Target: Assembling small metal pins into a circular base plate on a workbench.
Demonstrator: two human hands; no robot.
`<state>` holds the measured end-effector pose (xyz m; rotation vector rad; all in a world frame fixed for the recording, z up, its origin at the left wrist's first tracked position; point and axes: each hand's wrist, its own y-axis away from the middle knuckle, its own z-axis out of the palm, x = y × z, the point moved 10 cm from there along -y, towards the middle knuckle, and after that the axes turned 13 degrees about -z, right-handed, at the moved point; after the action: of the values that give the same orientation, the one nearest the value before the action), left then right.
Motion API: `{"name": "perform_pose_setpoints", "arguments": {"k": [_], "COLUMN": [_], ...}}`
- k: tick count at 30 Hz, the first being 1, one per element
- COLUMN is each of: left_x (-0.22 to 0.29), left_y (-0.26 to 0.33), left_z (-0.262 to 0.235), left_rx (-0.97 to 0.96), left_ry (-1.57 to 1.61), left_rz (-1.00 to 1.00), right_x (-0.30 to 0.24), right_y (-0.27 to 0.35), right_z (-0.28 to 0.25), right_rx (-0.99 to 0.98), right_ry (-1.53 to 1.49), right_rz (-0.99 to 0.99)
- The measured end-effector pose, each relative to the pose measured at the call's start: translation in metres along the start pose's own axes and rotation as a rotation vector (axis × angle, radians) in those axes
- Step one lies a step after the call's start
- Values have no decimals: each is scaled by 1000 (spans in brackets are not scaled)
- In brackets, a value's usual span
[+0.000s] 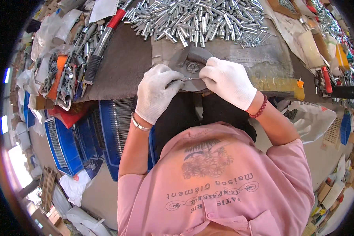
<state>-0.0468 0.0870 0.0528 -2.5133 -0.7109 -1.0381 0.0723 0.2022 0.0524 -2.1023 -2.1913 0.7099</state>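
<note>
Both hands wear white knit gloves and meet at the table's near edge. My left hand (159,92) is closed, its thumb and fingers pinching one end of a small, thin metal piece (191,78). From the other side my right hand (228,80) pinches the same slim piece, which spans the gap between the gloves. Exactly what kind of part it is, I cannot make out. Just beyond and beneath it lies a dark grey metal block with a rounded plate (200,55). A large heap of shiny metal tubes (200,21) covers the table's far side.
Left on the table are a red-and-black handled tool (106,43), an orange strip (58,76) and several metal tools. Blue bins (118,129) of metal rods stand below, left. Yellow tape (275,84) lines the edge at right, near a red-handled tool (326,78).
</note>
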Motion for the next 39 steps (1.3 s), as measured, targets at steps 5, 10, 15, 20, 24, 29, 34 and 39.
{"name": "perform_pose_setpoints", "arguments": {"k": [5, 10, 15, 20, 24, 29, 34, 39], "left_x": [-2, -8, 1, 5, 7, 10, 8, 8], "left_y": [2, 1, 5, 7, 5, 7, 10, 9], "left_z": [0, 7, 4, 1, 0, 0, -2, -1], "left_rx": [32, 28, 79, 69, 45, 72, 97, 90], "left_ry": [18, 95, 23, 12, 15, 18, 25, 21], "left_rz": [19, -6, 85, 69, 16, 69, 78, 89], "right_x": [-2, -5, -17, 19, 117, 143, 141, 137], "right_y": [-3, -4, -10, 17, 58, 54, 47, 51], "right_z": [0, -3, -8, -37, -59, -45, -35, -49], "right_rx": [62, 89, 150, 267, 197, 49, -96, 61], "right_ry": [-1, -27, -24, 24, 263, 447, 457, 313], "right_rz": [-71, -109, -174, 27, 356, 220, 199, 197]}}
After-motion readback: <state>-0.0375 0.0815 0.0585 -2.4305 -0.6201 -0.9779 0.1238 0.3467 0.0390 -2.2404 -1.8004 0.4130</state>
